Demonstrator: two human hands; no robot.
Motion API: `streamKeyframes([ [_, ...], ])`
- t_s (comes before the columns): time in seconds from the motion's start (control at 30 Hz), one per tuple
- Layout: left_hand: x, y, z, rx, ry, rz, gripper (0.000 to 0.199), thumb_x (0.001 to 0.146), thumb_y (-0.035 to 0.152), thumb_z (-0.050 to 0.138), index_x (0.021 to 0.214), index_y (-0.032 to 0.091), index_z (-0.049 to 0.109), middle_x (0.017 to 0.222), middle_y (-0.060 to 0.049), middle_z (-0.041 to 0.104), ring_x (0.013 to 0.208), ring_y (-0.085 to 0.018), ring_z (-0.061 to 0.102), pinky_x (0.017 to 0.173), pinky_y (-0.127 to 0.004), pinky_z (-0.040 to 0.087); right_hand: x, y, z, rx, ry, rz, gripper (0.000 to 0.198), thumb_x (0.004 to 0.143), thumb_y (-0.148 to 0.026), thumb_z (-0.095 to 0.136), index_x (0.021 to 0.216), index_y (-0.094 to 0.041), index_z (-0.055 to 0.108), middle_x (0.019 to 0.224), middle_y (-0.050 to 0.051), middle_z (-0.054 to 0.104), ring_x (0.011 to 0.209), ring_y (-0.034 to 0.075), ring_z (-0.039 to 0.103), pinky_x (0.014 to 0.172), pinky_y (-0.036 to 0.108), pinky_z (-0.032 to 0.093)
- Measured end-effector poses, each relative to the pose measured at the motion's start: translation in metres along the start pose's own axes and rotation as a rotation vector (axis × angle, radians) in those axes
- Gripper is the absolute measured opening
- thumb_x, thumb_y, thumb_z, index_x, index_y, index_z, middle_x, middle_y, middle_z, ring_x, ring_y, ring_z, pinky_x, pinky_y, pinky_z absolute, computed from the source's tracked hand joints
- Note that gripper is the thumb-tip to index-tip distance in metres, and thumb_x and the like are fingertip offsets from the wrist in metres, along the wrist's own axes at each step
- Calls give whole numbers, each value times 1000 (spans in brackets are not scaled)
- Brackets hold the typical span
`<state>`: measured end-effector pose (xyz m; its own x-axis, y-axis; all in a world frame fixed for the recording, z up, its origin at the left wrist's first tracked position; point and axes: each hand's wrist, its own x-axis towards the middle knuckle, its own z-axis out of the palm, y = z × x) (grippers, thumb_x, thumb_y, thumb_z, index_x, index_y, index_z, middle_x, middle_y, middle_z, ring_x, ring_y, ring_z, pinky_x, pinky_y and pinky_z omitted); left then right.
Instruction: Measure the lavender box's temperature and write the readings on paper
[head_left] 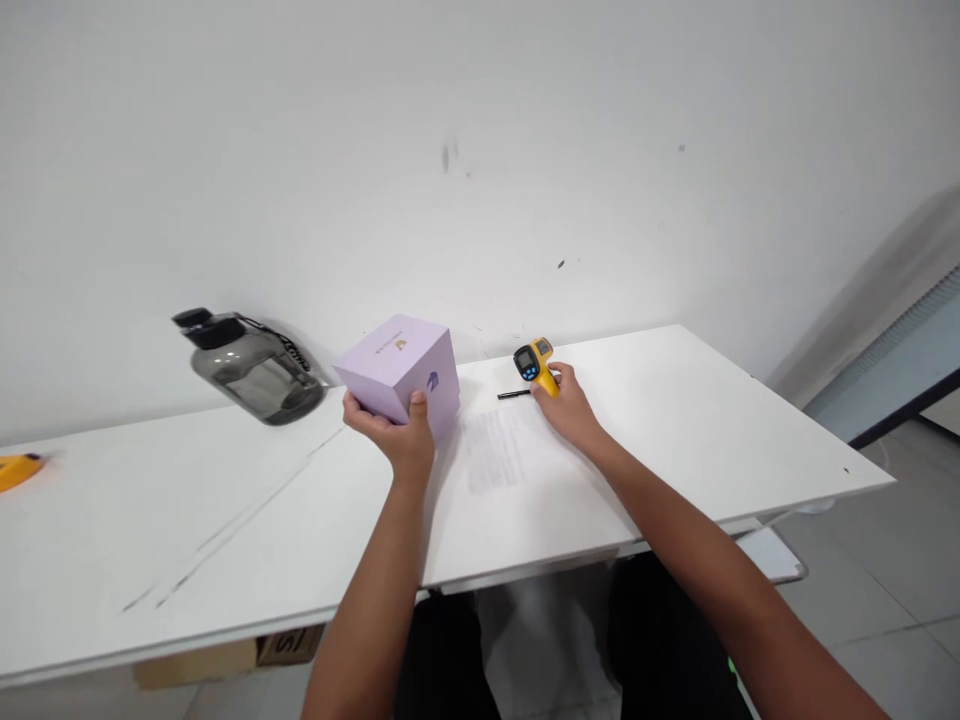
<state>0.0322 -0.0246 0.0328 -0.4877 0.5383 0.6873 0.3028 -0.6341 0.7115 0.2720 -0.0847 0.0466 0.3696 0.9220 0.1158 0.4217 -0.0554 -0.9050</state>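
White matte wall (360,190) at the back, dark scuffs, no writing I can read on it. White smooth tabletop (720,430) runs along it, grey scratch lines left of my arms.

Lilac cube-like box (375,355), flat faces, crisp edges: in my left hand (401,440), left of centre. Top carries a gold emblem plus a line of tiny lettering, too small to read; a side facing me has a dark blue emblem. Left fingers clamped on it, thumb up the near side, the others under the lower left. Can't tell if its bottom edge touches the tabletop.

Smoky grey see-through bottle (259,375), black cap, near the wall left of the box. Dark strap with pale lettering, blurred.

Brown cardboard (289,645) below the tabletop, bold black "S" on it, turned sideways.

Faint grey print-like patch (493,450) between my forearms, illegible.

Yellow-and-black pistol-shaped meter (536,365), small grey screen, blue buttons, right of the box. Right hand (566,408) fingers closed round its yellow grip.

Orange-yellow object (19,470) with dark tip, cut off at far left.

Slim black pen (514,394) lies just beside my right fingers.
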Motion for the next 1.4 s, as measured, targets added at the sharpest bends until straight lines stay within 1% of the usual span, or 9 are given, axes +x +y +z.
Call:
streamKeyframes([
  [0.27, -3, 5, 0, 5, -46, -4, 106, 69, 72, 75, 146, 18, 26, 152, -22, 32, 152, -32, 33, 126, -45, 32, 30, 26, -35, -687, 187, -49, 47, 101, -26, 50, 147, -16, 56, 138, 20, 66, 119, 34, 64, 104, 51, 37],
  [0.63, -1, 1, 3, -20, 29, -155, 98, 75, 66, 76, 147, 21, 27, 155, -20, 31, 151, -31, 36, 125, -46, 36, 50, 63, -36, -707, 250, -31, 45, 96, -24, 49, 138, -20, 66, 127, 22, 72, 121, 40, 57, 113, 72, 23],
  [0.73, -2, 1, 3, -10, 29, -144, 98, 74, 67, 76, 146, 20, 28, 154, -20, 32, 151, -31, 37, 126, -47, 35, 47, 56, -29, -758, 265, -43, 47, 97, -25, 49, 141, -14, 62, 144, 27, 61, 137, 43, 47, 116, 75, 18],
  [0.83, -2, 0, 4, -2, 20, -137, 96, 74, 65, 76, 145, 20, 29, 153, -20, 34, 149, -31, 39, 125, -47, 34, 40, 47, -16, -827, 188, -214, 47, 100, -25, 47, 145, -14, 59, 164, 24, 42, 155, 42, 28, 121, 74, 12],
  [0.93, -2, -1, 4, 6, 26, -125, 95, 74, 65, 77, 144, 20, 31, 152, -20, 34, 149, -32, 38, 125, -46, 34, 35, 42, -2, -877, -7, -368, 42, 104, -27, 44, 139, -17, 64, 168, 20, 39, 159, 41, 21, 123, 75, 9],
  [1.1, -2, -3, 3, 14, 26, -121, 95, 74, 65, 76, 144, 20, 31, 148, -19, 36, 147, -32, 39, 126, -48, 31, 36, 38, 2, -777, -120, -487, 31, 103, -19, 41, 107, -18, 72, 150, 18, 60, 150, 36, 39, 126, 69, 9],
  [1.2, -2, -4, 3, 19, 23, -108, 94, 74, 66, 76, 144, 20, 32, 147, -19, 37, 146, -32, 39, 125, -48, 31, 34, 33, -2, -583, -57, -447, 29, 102, -20, 37, 110, -17, 65, 116, 17, 73, 120, 32, 63, 120, 62, 27],
  [1.3, -2, -6, 3, 34, 19, -106, 94, 75, 65, 76, 144, 19, 32, 147, -19, 36, 146, -33, 39, 125, -48, 32, 26, 30, 0, -308, -15, -288, 23, 101, -35, 41, 109, -21, 58, 87, 7, 69, 86, 27, 66, 95, 47, 48],
  [1.4, -3, -8, 4, 58, 14, -113, 93, 75, 64, 76, 145, 20, 32, 148, -18, 36, 147, -33, 38, 125, -48, 32, 15, 30, 7, -122, 28, -242, 26, 90, -50, 59, 85, -26, 52, 70, -1, 58, 73, 22, 58, 80, 38, 49],
])
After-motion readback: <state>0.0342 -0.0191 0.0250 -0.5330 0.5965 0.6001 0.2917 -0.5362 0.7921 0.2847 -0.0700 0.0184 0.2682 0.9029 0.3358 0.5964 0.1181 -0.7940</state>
